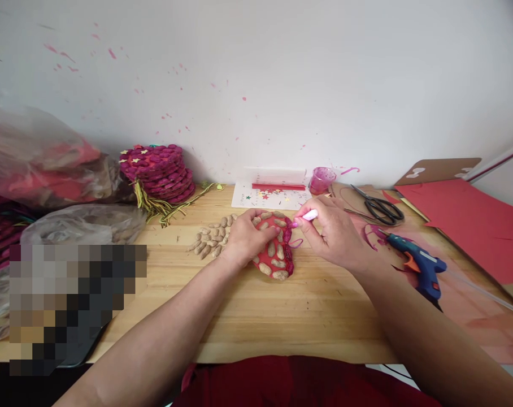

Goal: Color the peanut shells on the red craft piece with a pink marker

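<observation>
A red oval piece (274, 252) covered with glued peanut shells lies on the wooden table (282, 316). My left hand (246, 236) rests on its left edge, fingers curled over it and pressing it down. My right hand (333, 229) pinches a pink-handled brush (308, 216), whose tip touches the piece's upper right rim where shells are painted magenta. A pile of loose peanuts (212, 234) sits just left of my left hand.
A pink cup (321, 180) and a sheet with star stickers (269, 195) stand at the back. Black scissors (379, 208), a blue glue gun (417, 265) and red paper (472, 220) lie to the right. Stacked magenta peanut pieces (161, 172) and plastic bags (44, 164) fill the left.
</observation>
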A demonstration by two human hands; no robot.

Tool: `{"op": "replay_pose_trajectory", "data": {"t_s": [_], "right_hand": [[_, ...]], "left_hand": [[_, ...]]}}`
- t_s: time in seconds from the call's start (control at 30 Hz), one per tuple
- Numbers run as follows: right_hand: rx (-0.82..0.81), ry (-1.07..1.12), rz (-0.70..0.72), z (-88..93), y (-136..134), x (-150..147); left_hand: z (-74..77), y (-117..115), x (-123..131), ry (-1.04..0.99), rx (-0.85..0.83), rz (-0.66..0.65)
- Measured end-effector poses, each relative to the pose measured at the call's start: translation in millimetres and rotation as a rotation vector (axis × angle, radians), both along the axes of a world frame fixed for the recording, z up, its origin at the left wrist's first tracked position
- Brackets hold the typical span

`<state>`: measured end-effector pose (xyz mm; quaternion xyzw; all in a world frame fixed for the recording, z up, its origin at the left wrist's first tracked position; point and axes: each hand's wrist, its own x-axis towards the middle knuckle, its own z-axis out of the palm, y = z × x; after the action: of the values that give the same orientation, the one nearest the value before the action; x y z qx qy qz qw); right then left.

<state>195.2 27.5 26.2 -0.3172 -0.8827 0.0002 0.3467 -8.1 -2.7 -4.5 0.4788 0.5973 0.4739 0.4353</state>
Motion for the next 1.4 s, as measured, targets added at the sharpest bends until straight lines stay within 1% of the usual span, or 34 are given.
{"op": "replay_pose_trajectory", "data": {"t_s": [0.07, 0.23, 0.37, 0.5, 0.63, 0.8, 0.9, 1.0, 1.17, 1.27, 1.4], "right_hand": [[0.002, 0.010, -0.001, 0.0, 0.4, 0.5], [-0.015, -0.016, 0.003, -1.0, 1.1, 0.1], [0.002, 0.010, -0.020, 3.5, 0.5, 2.4], [0.000, 0.020, -0.025, 7.4, 0.1, 4.1], [-0.008, 0.008, -0.014, 4.2, 0.4, 1.8], [0.031, 0.031, -0.046, 3.2, 2.0, 1.8], [0.010, 0.027, -0.063, 5.6, 1.9, 2.8], [-0.027, 0.024, -0.049, 4.5, 0.6, 0.9], [0.026, 0.015, -0.046, 1.4, -2.3, -4.0], [0.056, 0.024, -0.043, 3.6, -3.3, -3.5], [0.027, 0.018, -0.050, 3.6, -2.7, -2.4]], "left_hand": [[-1.2, 0.5, -0.1, -0.030, 0.000, -0.002], [-2.1, 0.1, -0.6, -0.024, 0.002, 0.002], [-0.5, -0.5, 0.2, -0.101, -0.001, -0.002], [0.6, 0.1, 0.3, -0.101, -0.019, 0.012], [-1.1, -0.1, 1.0, -0.126, -0.018, -0.006], [-4.3, -1.0, 1.7, -0.004, -0.022, -0.011], [-5.0, -0.6, 1.4, -0.018, -0.002, -0.005], [-4.1, -0.7, 1.2, -0.035, 0.005, -0.011], [-2.3, -1.4, 2.2, -0.040, 0.009, 0.000], [-0.4, -1.6, 2.4, 0.000, 0.014, 0.006], [2.5, -2.5, 1.9, 0.058, 0.005, 0.001]]}}
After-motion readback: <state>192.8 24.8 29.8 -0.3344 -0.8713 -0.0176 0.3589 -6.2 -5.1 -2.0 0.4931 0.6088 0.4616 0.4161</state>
